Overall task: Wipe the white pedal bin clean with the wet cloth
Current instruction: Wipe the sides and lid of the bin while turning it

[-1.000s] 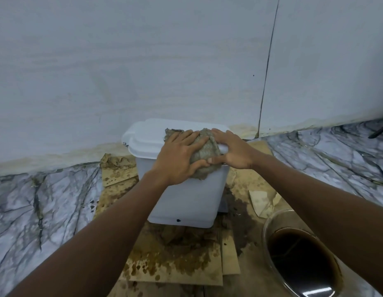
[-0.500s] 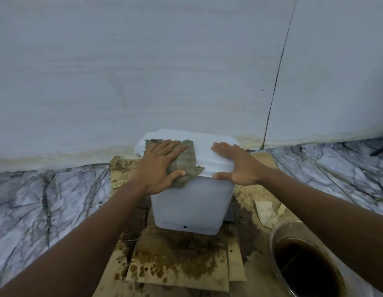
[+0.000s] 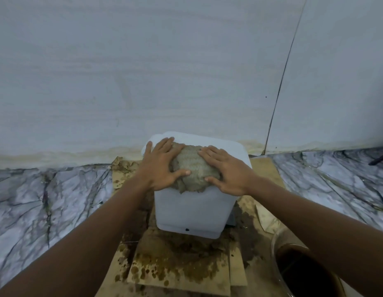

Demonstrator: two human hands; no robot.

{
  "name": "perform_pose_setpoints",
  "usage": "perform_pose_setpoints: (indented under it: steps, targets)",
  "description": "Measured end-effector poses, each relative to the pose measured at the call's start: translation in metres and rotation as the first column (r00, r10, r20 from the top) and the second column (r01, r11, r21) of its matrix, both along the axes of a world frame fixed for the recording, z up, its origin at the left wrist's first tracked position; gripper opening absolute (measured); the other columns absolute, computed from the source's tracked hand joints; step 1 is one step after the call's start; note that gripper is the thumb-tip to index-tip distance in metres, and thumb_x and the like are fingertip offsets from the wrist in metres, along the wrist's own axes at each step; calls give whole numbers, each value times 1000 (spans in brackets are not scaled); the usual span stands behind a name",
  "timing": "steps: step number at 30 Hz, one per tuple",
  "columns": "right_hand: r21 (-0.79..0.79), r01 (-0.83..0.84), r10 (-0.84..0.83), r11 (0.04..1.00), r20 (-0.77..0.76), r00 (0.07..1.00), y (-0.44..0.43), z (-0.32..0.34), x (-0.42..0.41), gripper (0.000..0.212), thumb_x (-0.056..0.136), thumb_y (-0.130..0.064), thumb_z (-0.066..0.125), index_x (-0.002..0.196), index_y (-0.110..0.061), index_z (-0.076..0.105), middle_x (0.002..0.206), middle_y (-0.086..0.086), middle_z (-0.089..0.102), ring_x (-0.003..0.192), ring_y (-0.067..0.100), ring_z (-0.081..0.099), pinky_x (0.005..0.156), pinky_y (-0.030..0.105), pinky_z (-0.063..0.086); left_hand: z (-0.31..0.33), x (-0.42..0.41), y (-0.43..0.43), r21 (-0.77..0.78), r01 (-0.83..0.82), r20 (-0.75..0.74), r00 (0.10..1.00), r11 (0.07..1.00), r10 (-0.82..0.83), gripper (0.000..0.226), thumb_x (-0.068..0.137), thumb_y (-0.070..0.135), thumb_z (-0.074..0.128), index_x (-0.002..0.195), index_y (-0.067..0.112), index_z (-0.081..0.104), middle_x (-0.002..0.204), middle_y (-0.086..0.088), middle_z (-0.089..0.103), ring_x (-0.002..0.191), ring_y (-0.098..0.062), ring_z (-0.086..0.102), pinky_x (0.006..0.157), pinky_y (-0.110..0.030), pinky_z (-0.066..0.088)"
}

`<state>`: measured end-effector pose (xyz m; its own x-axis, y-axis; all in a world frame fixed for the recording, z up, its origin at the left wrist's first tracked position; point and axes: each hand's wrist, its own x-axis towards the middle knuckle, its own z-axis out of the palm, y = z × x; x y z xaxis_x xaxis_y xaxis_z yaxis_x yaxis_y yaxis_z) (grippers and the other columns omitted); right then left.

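The white pedal bin (image 3: 192,211) stands upright on stained cardboard close to the wall, its lid closed. A wet grey-brown cloth (image 3: 191,169) lies spread on the lid and droops a little over the front edge. My left hand (image 3: 161,165) presses flat on the cloth's left side, fingers reaching onto the bare lid. My right hand (image 3: 227,170) presses flat on the cloth's right side, thumb at its front edge. Both palms cover part of the cloth.
Wet, brown-stained cardboard sheets (image 3: 177,266) lie under and in front of the bin. A round bucket of dark water (image 3: 302,273) sits at the lower right. Marble-patterned floor (image 3: 47,200) spreads on both sides, and a pale wall (image 3: 164,71) rises behind.
The cloth has slid from the lid's left side to the middle. My right hand has come off the lid's right edge onto the cloth, so both hands now press it.
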<state>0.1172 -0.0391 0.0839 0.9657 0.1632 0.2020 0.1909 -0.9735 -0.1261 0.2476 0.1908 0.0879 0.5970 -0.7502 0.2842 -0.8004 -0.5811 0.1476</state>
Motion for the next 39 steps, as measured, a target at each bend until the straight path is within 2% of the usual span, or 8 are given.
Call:
perform_pose_setpoints:
  steps: [3, 8, 12, 15, 21, 27, 30, 39]
  targets:
    - [12, -6, 6, 1000, -1, 1000, -14, 1, -8, 74, 100, -52, 46, 160, -23, 13, 167, -4, 13, 154, 13, 5, 125, 30, 4, 1, 3, 2, -11, 9, -48, 999, 1000, -10, 95, 81, 85, 37, 159, 34, 17, 166, 0, 23, 154, -17, 13, 124, -48, -3]
    - [-20, 88, -87, 996, 52, 995, -22, 13, -12, 87, 86, -59, 54, 158, -21, 25, 164, 2, 27, 154, 19, 14, 125, 52, 10, -2, 3, 6, -23, 3, -48, 999, 1000, -4, 100, 79, 88, 27, 158, 28, 25, 166, 1, 22, 154, -15, 10, 126, -46, -3]
    - [-8, 18, -18, 1000, 73, 997, 28, 10, 3, 95, 85, -62, 55, 160, -24, 10, 167, 4, 14, 155, 20, 7, 125, 42, -2, -4, 3, 9, -46, 11, -43, 999, 999, -13, 99, 79, 87, 29, 158, 28, 26, 166, 0, 22, 155, -14, 9, 125, -43, -5]
    - [-101, -28, 34, 994, 54, 998, 28, -6, 13, 89, 92, -54, 56, 160, -30, 4, 168, 2, 10, 155, 22, 8, 126, 42, 4, -4, 4, 10, -84, 18, -81, 996, 996, -25, 98, 80, 86, 32, 158, 28, 27, 166, 1, 22, 155, -13, 9, 126, -41, -5]
    - [109, 33, -45, 993, 108, 993, -27, -14, -18, 78, 93, -62, 55, 158, -36, 19, 166, -6, 20, 153, 14, 15, 126, 39, 14, -8, 0, 3, -156, 9, -91, 996, 988, -24, 79, 93, 68, 49, 156, 23, 32, 166, -1, 23, 155, -16, 8, 123, -31, -5]
    - [177, 109, -160, 978, 300, 941, -24, -34, -26, 74, 90, -59, 61, 153, -29, 37, 159, -2, 37, 149, 18, 29, 123, 46, 20, -14, 1, 4, -201, -6, -50, 999, 980, -4, 81, 87, 69, 47, 152, 21, 43, 162, -3, 33, 152, -20, 19, 123, -33, 1]
    - [222, 57, -136, 973, 358, 924, -21, -39, -21, 72, 88, -57, 67, 150, -27, 43, 157, -2, 42, 147, 17, 33, 121, 48, 24, -18, 2, 8, -232, -3, -55, 998, 973, -10, 81, 86, 73, 46, 150, 23, 44, 161, -1, 34, 151, -18, 20, 125, -38, 8]
    - [453, -28, -5, 891, 70, 998, -80, -22, -45, 74, 85, -40, 77, 150, -32, 42, 161, -10, 32, 153, 9, 17, 123, 51, 23, -20, 1, 5, -294, -19, -106, 994, 956, -13, 73, 88, 67, 58, 149, 28, 46, 161, 2, 35, 151, -16, 20, 125, -46, 17]
